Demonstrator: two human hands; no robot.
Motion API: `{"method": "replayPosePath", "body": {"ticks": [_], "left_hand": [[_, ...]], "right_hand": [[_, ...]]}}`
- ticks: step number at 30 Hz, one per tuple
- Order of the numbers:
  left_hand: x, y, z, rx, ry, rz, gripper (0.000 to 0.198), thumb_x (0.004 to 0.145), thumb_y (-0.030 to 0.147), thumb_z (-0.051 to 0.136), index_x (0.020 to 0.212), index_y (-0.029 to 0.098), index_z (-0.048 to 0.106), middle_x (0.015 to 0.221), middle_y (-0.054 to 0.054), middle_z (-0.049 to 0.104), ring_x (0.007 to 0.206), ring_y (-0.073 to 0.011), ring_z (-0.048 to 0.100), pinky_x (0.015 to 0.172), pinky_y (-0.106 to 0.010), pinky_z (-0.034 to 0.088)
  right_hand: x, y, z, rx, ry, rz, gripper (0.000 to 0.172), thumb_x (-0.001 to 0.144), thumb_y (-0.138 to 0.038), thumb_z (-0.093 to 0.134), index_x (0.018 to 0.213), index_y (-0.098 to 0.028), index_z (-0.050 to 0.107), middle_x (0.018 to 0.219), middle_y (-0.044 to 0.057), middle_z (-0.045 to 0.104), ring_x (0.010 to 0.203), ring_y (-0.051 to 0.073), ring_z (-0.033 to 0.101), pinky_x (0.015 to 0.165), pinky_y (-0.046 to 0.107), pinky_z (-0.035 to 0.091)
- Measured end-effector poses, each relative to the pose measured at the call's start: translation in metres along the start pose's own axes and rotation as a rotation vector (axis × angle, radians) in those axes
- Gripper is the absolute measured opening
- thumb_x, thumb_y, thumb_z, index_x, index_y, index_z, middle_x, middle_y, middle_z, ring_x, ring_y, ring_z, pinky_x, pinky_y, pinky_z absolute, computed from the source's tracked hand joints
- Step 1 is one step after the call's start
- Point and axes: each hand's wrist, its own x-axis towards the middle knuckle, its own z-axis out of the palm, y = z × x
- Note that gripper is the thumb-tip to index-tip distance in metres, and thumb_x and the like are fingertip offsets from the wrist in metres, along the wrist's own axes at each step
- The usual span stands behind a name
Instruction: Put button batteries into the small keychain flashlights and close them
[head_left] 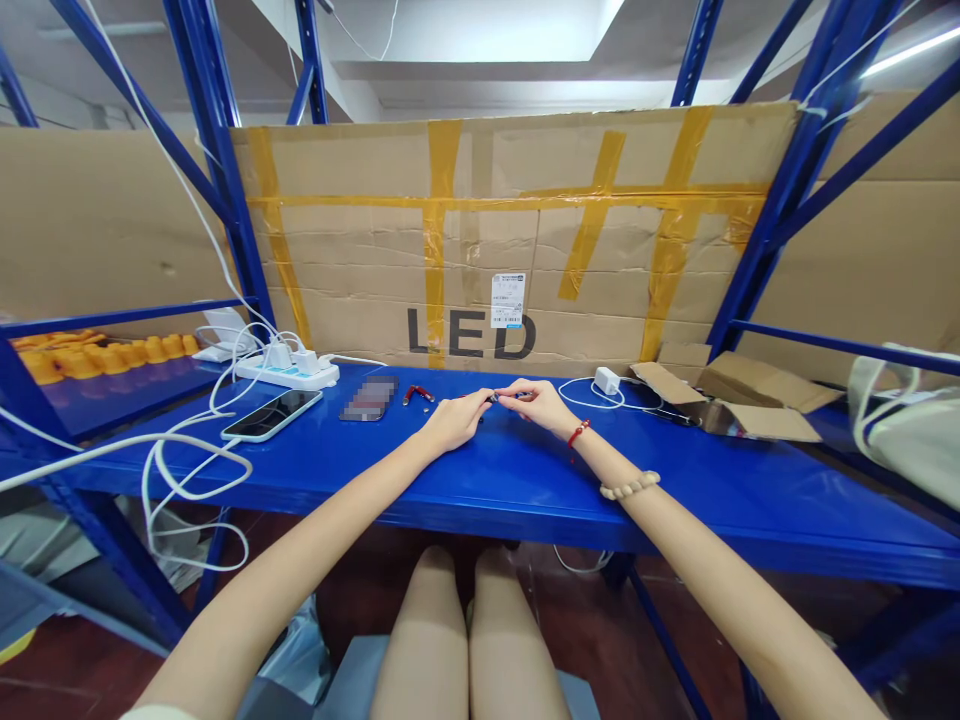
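Note:
My left hand and my right hand meet just above the blue shelf top, each with its fingers pinched together. Between the fingertips is a small dark piece with a trace of red beside it; it is too small to name. Left of my hands lies a red, bent, U-shaped object with a tiny loose bit close by. Beyond that rests a flat dark rectangular item, its surface blurred out. A red string bracelet and a beige band circle my right wrist and forearm.
On the left are a phone, a white power strip and looping white cables. To the right are a white charger and an opened cardboard box. A large taped carton stands behind, between blue rack posts.

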Motion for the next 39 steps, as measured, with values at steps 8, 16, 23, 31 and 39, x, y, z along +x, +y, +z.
{"method": "replayPosePath", "body": {"ticks": [8,16,23,31,39], "left_hand": [[-0.0006,0.0014,-0.0012,-0.005,-0.003,-0.002,0.028,0.093,0.027,0.029,0.115,0.022,0.044,0.102,-0.004,0.065,0.089,-0.0201,0.064,0.066,-0.026,0.049],[-0.0015,0.004,-0.0044,-0.015,-0.017,-0.007,0.028,0.093,0.026,0.029,0.116,0.023,0.044,0.104,-0.003,0.064,0.089,-0.0185,0.064,0.067,-0.025,0.049],[-0.0008,0.0041,-0.0048,-0.028,-0.027,-0.005,0.027,0.093,0.026,0.03,0.116,0.023,0.044,0.104,-0.003,0.064,0.091,-0.0192,0.064,0.066,-0.025,0.049],[-0.0013,0.0038,-0.0042,-0.01,-0.024,-0.009,0.026,0.093,0.026,0.028,0.114,0.023,0.044,0.105,-0.002,0.065,0.091,-0.0182,0.063,0.064,-0.023,0.047],[-0.003,0.0042,-0.0054,0.034,-0.038,0.003,0.025,0.093,0.026,0.029,0.11,0.022,0.047,0.1,-0.005,0.065,0.083,-0.0191,0.065,0.06,-0.023,0.046]], "right_hand": [[0.0003,-0.0002,0.0,-0.005,-0.002,-0.002,0.041,0.061,-0.047,0.069,0.085,-0.013,0.072,0.08,0.006,0.061,0.041,0.002,0.043,0.038,0.02,0.034],[0.0004,0.0015,-0.0002,-0.005,-0.005,-0.003,0.042,0.061,-0.047,0.069,0.086,-0.014,0.072,0.081,0.006,0.062,0.042,0.003,0.043,0.038,0.02,0.035],[-0.0005,-0.0007,-0.0001,-0.005,-0.005,0.004,0.039,0.061,-0.044,0.07,0.085,-0.013,0.072,0.081,0.006,0.061,0.042,0.003,0.043,0.038,0.02,0.034],[-0.0006,-0.0018,0.001,-0.008,0.007,0.003,0.04,0.058,-0.046,0.072,0.08,-0.013,0.072,0.079,0.006,0.06,0.042,0.003,0.043,0.037,0.02,0.035],[0.0005,0.0021,0.0019,-0.007,0.002,-0.02,0.04,0.053,-0.049,0.074,0.069,-0.012,0.07,0.074,0.004,0.058,0.04,0.003,0.044,0.035,0.019,0.034]]}}
